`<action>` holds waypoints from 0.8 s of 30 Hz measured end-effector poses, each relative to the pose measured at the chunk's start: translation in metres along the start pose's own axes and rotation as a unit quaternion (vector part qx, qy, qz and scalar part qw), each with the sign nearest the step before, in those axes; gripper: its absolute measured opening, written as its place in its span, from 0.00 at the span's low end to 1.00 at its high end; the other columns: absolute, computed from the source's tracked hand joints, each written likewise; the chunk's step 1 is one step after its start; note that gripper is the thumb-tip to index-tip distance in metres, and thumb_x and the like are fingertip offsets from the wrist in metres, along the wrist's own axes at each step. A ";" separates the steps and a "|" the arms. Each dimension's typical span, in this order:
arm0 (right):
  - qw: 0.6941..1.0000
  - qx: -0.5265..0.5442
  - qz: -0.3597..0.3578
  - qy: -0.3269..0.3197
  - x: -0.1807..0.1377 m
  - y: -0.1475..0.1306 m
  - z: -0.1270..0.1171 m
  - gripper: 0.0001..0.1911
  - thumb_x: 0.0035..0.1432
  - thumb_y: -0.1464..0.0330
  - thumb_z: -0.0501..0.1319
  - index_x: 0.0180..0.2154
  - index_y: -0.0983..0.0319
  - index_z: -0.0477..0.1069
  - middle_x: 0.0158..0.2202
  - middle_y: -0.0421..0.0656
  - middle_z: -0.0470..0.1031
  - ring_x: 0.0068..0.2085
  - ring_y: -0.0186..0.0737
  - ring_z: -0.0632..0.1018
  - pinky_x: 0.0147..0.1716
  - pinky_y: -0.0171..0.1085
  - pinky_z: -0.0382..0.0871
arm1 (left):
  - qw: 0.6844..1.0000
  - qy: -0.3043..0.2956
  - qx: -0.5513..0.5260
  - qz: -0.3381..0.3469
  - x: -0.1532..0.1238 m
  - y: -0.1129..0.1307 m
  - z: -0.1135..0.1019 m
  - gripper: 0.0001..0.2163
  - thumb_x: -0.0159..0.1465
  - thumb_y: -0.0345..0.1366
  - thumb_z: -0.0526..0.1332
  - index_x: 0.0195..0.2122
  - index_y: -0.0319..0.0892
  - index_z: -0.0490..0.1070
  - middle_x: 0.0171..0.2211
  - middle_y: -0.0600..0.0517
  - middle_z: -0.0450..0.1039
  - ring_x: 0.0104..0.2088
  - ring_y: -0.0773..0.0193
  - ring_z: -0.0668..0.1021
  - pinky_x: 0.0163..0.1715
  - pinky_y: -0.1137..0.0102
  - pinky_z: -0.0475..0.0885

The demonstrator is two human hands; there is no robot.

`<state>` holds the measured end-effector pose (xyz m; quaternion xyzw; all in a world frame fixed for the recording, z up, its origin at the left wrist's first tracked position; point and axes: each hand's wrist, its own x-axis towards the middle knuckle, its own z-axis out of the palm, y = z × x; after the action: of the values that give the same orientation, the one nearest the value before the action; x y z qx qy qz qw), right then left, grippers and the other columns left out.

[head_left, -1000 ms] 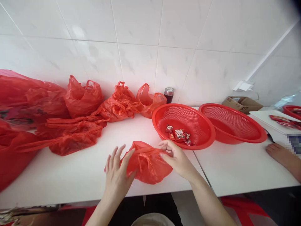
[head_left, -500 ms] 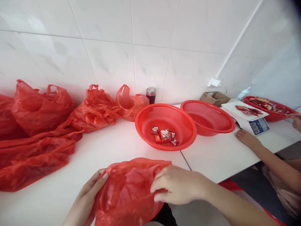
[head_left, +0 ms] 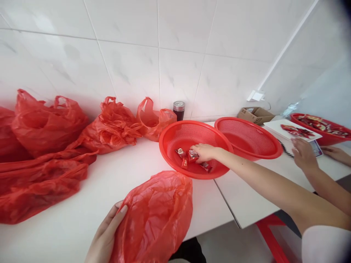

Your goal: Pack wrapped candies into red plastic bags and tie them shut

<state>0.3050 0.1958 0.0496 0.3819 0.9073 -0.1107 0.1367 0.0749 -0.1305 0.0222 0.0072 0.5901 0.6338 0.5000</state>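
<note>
My left hand (head_left: 109,226) pinches the rim of a red plastic bag (head_left: 156,215), whose mouth gapes upward near the table's front edge. My right hand (head_left: 205,152) reaches into the nearer red plastic basket (head_left: 196,124), its fingers closed round a small red-and-white wrapped packet (head_left: 193,156). Around it on the basket floor lie a dark red packet (head_left: 180,152), a small red packet (head_left: 184,163) and another dark red packet (head_left: 206,167). My palm hides part of the basket's bottom.
Several red bags (head_left: 112,124) line the wall at left. A dark flask (head_left: 178,110) stands behind the basket. To the right are a second red basket (head_left: 251,140), a cardboard box (head_left: 255,115), a white scale (head_left: 276,128) bearing packets, a filled red basket (head_left: 323,137) and another person's hands (head_left: 305,157).
My right hand has left the bag and moved up and right into the nearer basket, onto a packet. My left hand still holds the bag. The other person's hands have moved near the scale.
</note>
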 end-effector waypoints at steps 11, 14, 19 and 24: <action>0.662 0.721 -0.207 -0.009 -0.094 -0.152 0.017 0.28 0.62 0.50 0.54 0.62 0.47 0.57 0.54 0.43 0.71 0.51 0.46 0.76 0.49 0.51 0.72 | 0.995 -0.023 -0.096 0.032 0.005 -0.016 0.015 0.12 0.53 0.36 0.71 0.38 0.46 0.74 0.31 0.56 0.77 0.29 0.66 0.80 0.29 0.77 0.76; 0.735 0.653 -0.181 0.039 -0.098 -0.199 0.067 0.25 0.60 0.55 0.60 0.59 0.43 0.62 0.54 0.40 0.70 0.54 0.44 0.72 0.56 0.50 0.64 | 0.994 -0.005 -0.103 0.047 0.004 -0.016 0.017 0.10 0.55 0.35 0.69 0.39 0.47 0.75 0.32 0.57 0.77 0.29 0.68 0.79 0.30 0.78 0.75; 0.943 0.302 -0.032 0.138 -0.102 -0.195 0.096 0.34 0.55 0.61 0.65 0.62 0.53 0.61 0.60 0.53 0.59 0.60 0.59 0.64 0.55 0.55 0.62 | 0.987 0.042 -0.129 0.085 0.004 -0.007 0.004 0.03 0.58 0.33 0.67 0.33 0.45 0.75 0.31 0.58 0.75 0.28 0.73 0.77 0.29 0.82 0.75; 0.930 0.311 -0.174 0.093 -0.113 -0.153 0.036 0.24 0.58 0.55 0.62 0.55 0.54 0.68 0.56 0.47 0.69 0.52 0.47 0.74 0.49 0.41 0.68 | 0.997 0.034 -0.060 0.033 -0.003 -0.008 0.005 0.13 0.56 0.39 0.69 0.43 0.50 0.75 0.39 0.57 0.77 0.32 0.68 0.80 0.31 0.79 0.77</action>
<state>0.2766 0.0051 0.0680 0.2497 0.8885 -0.3731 -0.0951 0.0846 -0.1308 0.0195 -0.0250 0.5666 0.6841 0.4586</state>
